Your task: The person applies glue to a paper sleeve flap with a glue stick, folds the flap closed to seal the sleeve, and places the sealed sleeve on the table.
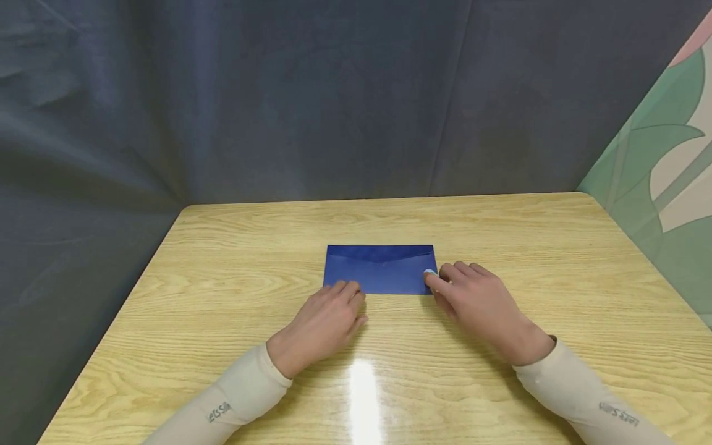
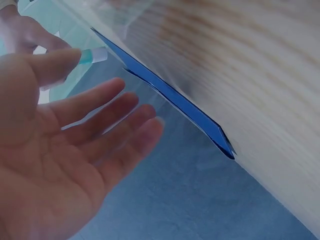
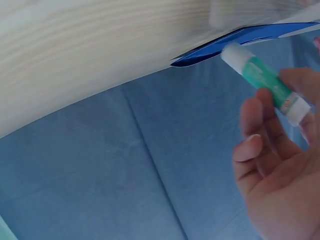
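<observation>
A blue envelope (image 1: 384, 277) lies on the wooden table, its flap along the far edge. My right hand (image 1: 481, 303) is by the envelope's right edge and pinches a small glue stick (image 3: 270, 82) between thumb and fingers. The glue stick is white at both ends with a green label; in the head view only its pale end shows, over the envelope. My left hand (image 1: 322, 318) is at the near left corner, holding nothing. In the left wrist view its fingers (image 2: 125, 130) are loosely extended; whether they touch the envelope I cannot tell.
The light wooden table (image 1: 250, 247) reaches back to a dark curtain (image 1: 334, 99), which also hangs along the left side. On the right stands a green and white patterned panel (image 1: 662, 179). A bright reflection lies on the table between the forearms.
</observation>
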The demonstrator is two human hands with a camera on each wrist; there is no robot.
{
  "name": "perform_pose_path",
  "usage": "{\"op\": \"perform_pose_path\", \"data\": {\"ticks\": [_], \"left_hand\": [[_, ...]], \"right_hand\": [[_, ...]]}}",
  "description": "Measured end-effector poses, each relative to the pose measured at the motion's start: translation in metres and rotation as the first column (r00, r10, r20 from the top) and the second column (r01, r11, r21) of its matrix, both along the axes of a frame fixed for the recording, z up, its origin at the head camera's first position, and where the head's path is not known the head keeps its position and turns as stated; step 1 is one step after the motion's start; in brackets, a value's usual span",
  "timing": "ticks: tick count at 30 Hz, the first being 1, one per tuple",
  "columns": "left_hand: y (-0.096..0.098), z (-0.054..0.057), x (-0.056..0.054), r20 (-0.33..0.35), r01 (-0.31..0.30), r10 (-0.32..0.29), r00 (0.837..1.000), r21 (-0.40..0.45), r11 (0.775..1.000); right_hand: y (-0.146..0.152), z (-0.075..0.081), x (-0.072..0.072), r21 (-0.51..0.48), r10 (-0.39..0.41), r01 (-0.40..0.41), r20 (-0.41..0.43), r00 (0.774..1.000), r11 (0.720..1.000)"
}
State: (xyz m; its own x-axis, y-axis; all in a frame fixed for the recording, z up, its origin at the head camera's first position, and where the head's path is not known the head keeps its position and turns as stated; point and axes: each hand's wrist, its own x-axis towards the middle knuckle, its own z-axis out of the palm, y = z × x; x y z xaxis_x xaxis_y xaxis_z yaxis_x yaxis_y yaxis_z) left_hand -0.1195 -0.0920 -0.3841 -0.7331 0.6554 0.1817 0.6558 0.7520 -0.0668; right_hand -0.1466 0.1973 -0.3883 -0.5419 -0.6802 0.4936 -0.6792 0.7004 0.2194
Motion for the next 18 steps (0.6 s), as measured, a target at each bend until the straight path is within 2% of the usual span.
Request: {"op": "perform_pose_path", "data": {"ticks": [5, 11, 14, 18], "left_hand": [[-0.001, 0.000, 0.001, 0.073, -0.015, 0.019, 0.997, -0.049, 0.999], [-0.004, 0.002, 0.000, 0.185, -0.050, 0.073, 0.980, -0.127, 0.991], [-0.005, 0.001, 0.000, 0.211, -0.051, 0.086, 0.974, -0.166, 0.985], [-0.005, 0.000, 0.000, 0.207, -0.044, 0.082, 0.975, -0.184, 0.982]], "right_hand": [[0.006, 0.000, -0.003, -0.012, -0.090, 0.090, 0.027, 0.996, 0.996], [0.011, -0.003, -0.007, -0.028, -0.131, 0.132, 0.032, 0.991, 0.991], [0.013, -0.005, -0.008, -0.028, -0.138, 0.139, 0.044, 0.989, 0.990], [0.014, -0.006, -0.009, -0.032, -0.140, 0.142, 0.063, 0.988, 0.989]]}}
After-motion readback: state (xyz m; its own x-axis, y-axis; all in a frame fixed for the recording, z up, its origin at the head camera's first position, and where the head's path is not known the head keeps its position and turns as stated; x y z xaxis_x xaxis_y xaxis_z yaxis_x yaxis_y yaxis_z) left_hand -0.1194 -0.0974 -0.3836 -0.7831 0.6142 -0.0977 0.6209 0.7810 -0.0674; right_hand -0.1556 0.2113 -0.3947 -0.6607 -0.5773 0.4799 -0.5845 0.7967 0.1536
